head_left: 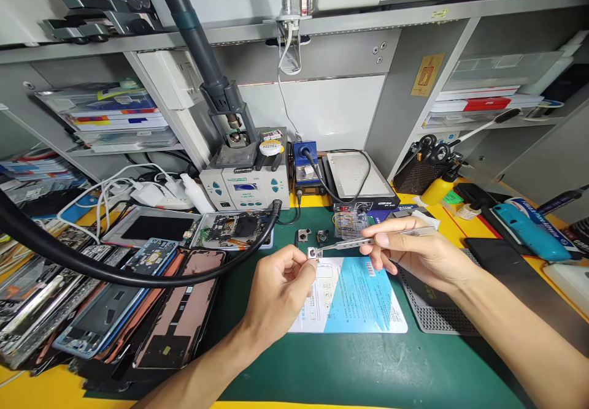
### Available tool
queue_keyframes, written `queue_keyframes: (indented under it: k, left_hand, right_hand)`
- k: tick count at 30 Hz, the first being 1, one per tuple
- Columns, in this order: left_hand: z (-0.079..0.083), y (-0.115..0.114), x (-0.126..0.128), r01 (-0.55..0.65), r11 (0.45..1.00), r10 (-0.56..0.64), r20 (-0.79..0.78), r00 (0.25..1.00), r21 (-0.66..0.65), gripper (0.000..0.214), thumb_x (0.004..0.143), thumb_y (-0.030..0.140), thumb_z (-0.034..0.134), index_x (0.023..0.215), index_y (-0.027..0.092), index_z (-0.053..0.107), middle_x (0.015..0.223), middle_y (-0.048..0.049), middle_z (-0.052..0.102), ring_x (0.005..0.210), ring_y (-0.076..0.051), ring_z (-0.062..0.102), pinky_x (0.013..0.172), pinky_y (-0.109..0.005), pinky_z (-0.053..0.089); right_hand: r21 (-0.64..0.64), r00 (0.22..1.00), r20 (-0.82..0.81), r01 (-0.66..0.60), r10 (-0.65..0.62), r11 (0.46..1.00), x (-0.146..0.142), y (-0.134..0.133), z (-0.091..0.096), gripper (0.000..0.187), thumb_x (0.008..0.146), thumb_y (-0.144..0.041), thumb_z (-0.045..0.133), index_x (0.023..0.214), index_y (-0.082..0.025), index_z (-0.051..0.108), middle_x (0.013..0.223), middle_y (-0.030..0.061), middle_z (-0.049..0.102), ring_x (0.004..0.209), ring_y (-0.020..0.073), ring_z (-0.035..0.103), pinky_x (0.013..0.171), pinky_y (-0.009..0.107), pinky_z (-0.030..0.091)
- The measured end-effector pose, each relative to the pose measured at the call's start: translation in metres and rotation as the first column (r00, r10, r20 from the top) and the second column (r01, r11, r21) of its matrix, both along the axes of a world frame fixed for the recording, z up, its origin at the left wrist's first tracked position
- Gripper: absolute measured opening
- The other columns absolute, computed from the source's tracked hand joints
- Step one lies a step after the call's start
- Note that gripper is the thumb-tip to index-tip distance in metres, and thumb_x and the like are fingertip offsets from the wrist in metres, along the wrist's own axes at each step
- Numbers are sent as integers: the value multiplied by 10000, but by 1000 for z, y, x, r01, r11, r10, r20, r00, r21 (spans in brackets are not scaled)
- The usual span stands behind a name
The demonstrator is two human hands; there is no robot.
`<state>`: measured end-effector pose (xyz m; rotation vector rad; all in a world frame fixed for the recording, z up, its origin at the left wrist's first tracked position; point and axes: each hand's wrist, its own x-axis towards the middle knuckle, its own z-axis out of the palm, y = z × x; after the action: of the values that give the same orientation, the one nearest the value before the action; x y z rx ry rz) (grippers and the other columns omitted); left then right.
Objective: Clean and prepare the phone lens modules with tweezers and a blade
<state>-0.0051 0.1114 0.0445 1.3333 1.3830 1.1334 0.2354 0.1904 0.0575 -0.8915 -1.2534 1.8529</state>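
Observation:
Between the thumb and fingers of my left hand (281, 286) is a small square camera module (313, 253), silver with a dark round centre. My right hand (414, 249) pinches a pair of metal tweezers (354, 243), whose tips reach the module's right side; whether they grip it or only touch it I cannot tell. Two more small modules, one silver (303, 235) and one dark (323, 237), lie on the green mat (340, 366) just beyond. Under my hands lies a blue and white printed sheet (363, 298).
Stacked phone frames and housings (119, 298) fill the left side, with a thick black hose (184, 279) arching over them. A rework station (248, 182) and a flat heating plate (356, 176) stand at the back. A perforated metal plate (442, 317) lies right of the sheet.

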Motion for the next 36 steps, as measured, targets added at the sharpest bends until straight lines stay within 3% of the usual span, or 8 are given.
queue_keyframes:
  k: [23, 36]
  left_hand:
    - [0, 0, -1, 11, 1000, -11, 0, 1000, -11, 268, 869, 324, 601, 637, 201, 547, 514, 35, 586, 379, -70, 420, 384, -203, 318]
    - [1, 0, -1, 14, 1000, -14, 2, 1000, -1, 270, 866, 315, 607, 631, 199, 541, 512, 28, 584, 448, -92, 468, 451, -210, 365]
  right_hand:
    - [-8, 1000, 19, 0, 0, 1000, 1, 1, -1, 215, 753, -322, 892, 920, -192, 863, 853, 143, 817, 585, 196, 734, 426, 209, 446]
    - [-13, 1000, 8, -8, 9, 1000, -2, 0, 0, 218, 746, -315, 898, 924, -195, 864, 853, 144, 818, 581, 189, 727, 422, 210, 449]
